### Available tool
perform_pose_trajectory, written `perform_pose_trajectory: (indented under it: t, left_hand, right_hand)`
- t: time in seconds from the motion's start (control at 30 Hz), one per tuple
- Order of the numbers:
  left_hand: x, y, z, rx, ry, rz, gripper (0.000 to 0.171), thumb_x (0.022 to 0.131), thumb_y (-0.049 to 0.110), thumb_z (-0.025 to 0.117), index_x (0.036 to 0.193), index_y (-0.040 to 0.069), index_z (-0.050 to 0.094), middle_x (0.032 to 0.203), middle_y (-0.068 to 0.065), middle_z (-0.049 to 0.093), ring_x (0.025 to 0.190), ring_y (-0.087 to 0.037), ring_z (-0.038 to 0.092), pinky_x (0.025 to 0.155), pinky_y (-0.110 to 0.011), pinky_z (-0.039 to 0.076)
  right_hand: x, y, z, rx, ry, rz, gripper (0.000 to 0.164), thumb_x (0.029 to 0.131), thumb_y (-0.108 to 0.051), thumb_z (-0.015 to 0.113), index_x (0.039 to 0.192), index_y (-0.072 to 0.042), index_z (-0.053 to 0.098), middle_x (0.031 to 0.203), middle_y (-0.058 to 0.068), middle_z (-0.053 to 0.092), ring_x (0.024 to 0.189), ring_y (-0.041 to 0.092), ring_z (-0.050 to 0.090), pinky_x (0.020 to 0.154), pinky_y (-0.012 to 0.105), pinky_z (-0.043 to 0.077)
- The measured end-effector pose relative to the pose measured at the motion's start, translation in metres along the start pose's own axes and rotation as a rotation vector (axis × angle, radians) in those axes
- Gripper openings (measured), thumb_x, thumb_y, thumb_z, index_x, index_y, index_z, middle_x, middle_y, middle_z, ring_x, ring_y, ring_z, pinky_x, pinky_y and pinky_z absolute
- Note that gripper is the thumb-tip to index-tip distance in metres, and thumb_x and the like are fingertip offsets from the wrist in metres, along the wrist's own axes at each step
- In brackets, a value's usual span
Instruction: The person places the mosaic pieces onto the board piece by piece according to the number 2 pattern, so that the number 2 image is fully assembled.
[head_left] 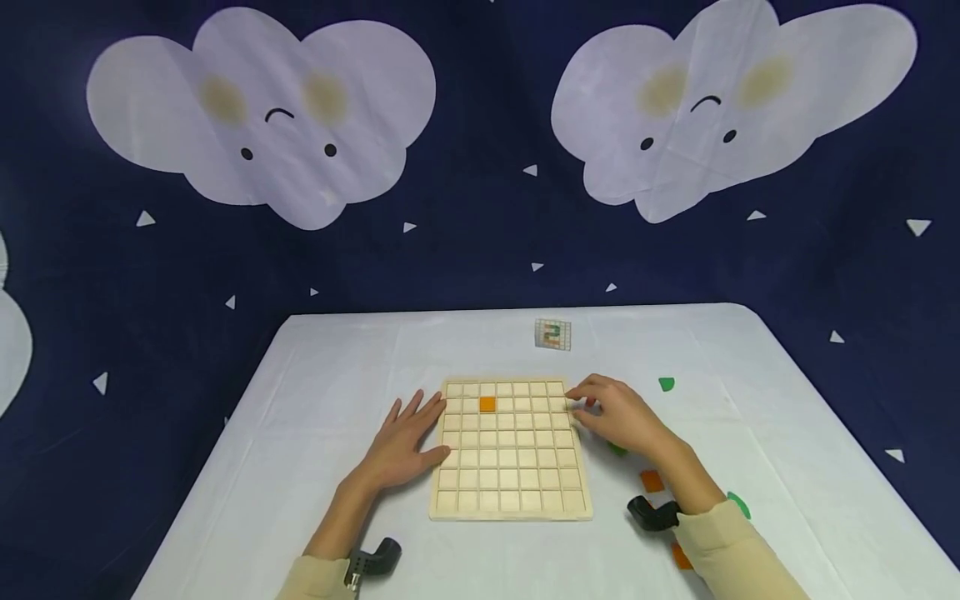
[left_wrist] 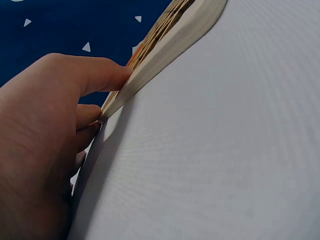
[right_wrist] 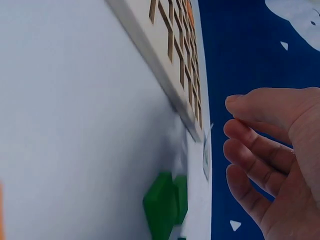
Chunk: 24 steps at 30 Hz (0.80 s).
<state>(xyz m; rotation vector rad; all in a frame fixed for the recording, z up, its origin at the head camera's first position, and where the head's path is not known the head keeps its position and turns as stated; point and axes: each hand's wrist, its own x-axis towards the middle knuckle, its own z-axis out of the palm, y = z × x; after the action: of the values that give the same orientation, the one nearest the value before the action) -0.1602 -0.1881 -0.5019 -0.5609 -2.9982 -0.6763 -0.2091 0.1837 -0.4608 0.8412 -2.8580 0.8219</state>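
L hand (head_left: pixel 399 448) splayed, touching sq. wooden gridboard (head_left: pixel 507 479); R hand (head_left: pixel 621 415), fingers bent, prob. loose.

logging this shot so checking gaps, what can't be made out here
- Left wrist view: board, cut off by the top edge.
- Right wrist view: orange thing, cut off by left edge.
- Head view: card, pattern too small to read.
- Head view: green piece nearest board, partly covered by right hand.
- Head view: lowest orange piece, partly behind right sleeve.

Navy backdrop (head_left: pixel 487 125) with white clouds (head_left: pixel 277 137)
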Motion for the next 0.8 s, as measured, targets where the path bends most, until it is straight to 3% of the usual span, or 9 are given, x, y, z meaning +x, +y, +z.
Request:
perform_pose_trajectory:
  t: [0.47, 0.8]
  left_hand:
    - [0.000, 0.001, 0.000, -0.006, -0.002, -0.010, 0.076, 0.087, 0.048, 0.060, 0.150, 0.015, 0.036, 0.156, 0.004, 0.026, 0.145, -0.021, 0.011, 0.116, -0.044, 0.001]
    - [-0.001, 0.000, 0.001, -0.002, -0.002, -0.010, 0.076, 0.087, 0.049, 0.060, 0.150, 0.014, 0.035, 0.156, 0.003, 0.026, 0.145, -0.021, 0.010, 0.116, -0.044, 0.001]
  right_hand:
    - [-0.026, 0.033, -0.022, 0.028, 0.021, 0.146, 0.029, 0.086, -0.017, 0.072, 0.115, -0.010, 0.071, 0.105, 0.001, 0.064, 0.082, 0.017, 0.055, 0.068, 0.034, 0.049]
    - [-0.043, 0.057, -0.030, -0.004, 0.050, 0.193, 0.032, 0.083, -0.015, 0.075, 0.114, -0.006, 0.070, 0.094, 0.002, 0.063, 0.079, 0.019, 0.052, 0.065, 0.034, 0.044]
